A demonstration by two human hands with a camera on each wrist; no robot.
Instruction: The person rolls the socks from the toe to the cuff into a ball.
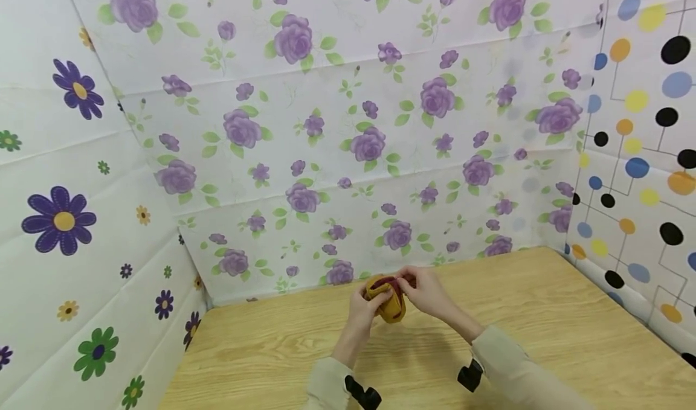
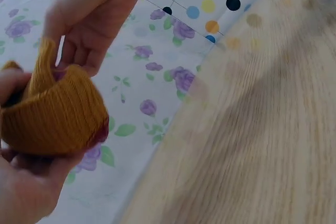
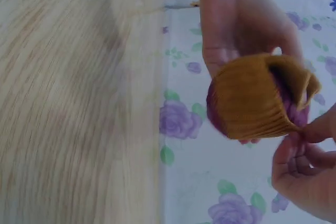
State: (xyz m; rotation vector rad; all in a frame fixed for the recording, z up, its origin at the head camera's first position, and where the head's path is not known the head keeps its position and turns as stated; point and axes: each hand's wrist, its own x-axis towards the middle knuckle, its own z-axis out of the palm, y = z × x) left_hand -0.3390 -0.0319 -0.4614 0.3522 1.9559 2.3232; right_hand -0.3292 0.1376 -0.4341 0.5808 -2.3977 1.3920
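A rolled-up sock [image 1: 394, 309], ribbed and mustard yellow with maroon showing inside and along one side, is held up over the table. My left hand [image 1: 361, 313] grips it from the left, thumb over the folded cuff. From the right, my right hand [image 1: 428, 290] pinches the cuff's edge and pulls it out to a point, as the right wrist view shows. Seen from the left wrist, the sock [image 2: 58, 114] sits in the left palm [image 2: 26, 187], its rim open at the top. Part of the maroon layer stays hidden inside.
The wooden table [image 1: 261, 361] spreads out below both hands. Behind it rises a sheet with purple roses [image 1: 326, 126]. A daisy-print sheet [image 1: 32, 277] stands on the left and a dotted one [image 1: 652, 217] on the right. Both wrists wear small black cameras [image 1: 470, 375].
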